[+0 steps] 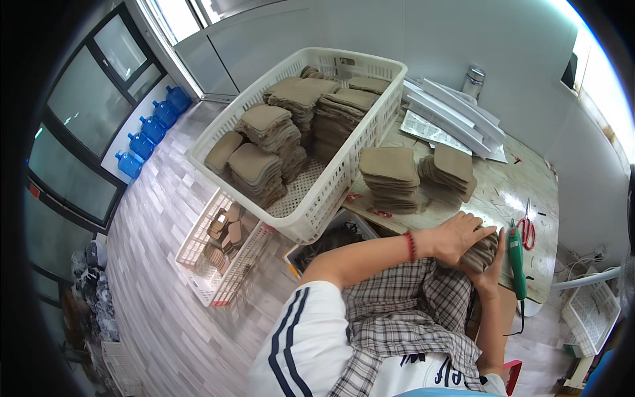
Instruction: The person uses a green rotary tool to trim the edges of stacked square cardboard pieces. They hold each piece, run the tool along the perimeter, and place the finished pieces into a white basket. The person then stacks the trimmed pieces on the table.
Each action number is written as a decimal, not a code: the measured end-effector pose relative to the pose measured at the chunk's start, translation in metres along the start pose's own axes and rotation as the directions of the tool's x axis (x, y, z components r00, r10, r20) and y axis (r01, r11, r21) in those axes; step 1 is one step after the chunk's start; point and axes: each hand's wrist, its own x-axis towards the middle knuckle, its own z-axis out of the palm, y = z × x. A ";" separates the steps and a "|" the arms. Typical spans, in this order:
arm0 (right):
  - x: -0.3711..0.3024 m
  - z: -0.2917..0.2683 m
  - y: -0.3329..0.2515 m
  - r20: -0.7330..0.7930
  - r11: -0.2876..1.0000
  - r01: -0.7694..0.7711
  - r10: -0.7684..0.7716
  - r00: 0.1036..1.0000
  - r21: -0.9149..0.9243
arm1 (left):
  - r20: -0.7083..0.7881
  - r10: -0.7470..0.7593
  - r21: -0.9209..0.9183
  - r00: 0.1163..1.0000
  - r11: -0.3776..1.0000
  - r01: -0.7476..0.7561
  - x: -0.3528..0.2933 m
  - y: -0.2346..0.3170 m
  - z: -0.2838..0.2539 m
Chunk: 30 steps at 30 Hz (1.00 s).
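Note:
My left hand (455, 239), with a dark red beaded bracelet on its wrist, presses from the left and top on a small stack of brown, rounded-square fabric pads (483, 249). From the right and below, my right hand (491, 272) wraps round the same stack. Both hands are closed on it at the table's near edge, just above my lap. Behind them on the table stand a taller pile of like pads (389, 173) and a looser, leaning pile (450, 173).
Right of my hands lie a green corded tool (516, 264) and red-handled scissors (526, 231). A big white crate (311, 221) full of stacked pads overhangs the table's left side. Below it sits a smaller crate (205, 291). White folded sheets (456, 116) and a steel flask (473, 83) are at the back.

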 end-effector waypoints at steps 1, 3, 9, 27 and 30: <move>-0.005 0.008 -0.016 0.043 0.999 0.045 -0.046 0.998 0.031 | -0.006 0.010 0.011 1.000 1.000 -0.010 -0.014 0.013 -0.016; -0.014 0.026 -0.061 0.126 0.986 0.131 -0.143 0.982 0.104 | -0.017 0.028 0.037 0.999 0.999 -0.027 -0.047 0.039 -0.052; 0.011 0.099 -0.134 0.223 0.896 0.322 -0.396 0.891 0.306 | -0.033 -0.192 0.015 0.981 0.981 0.192 -0.114 0.095 -0.160; 0.016 0.105 -0.109 0.234 0.984 0.148 -0.167 0.958 0.098 | -0.223 -0.417 0.615 0.881 0.642 0.459 -0.225 0.022 -0.297; -0.001 0.081 -0.088 0.254 0.999 0.022 -0.027 0.967 0.023 | -0.235 -0.575 0.445 0.784 0.653 0.612 -0.230 -0.003 -0.296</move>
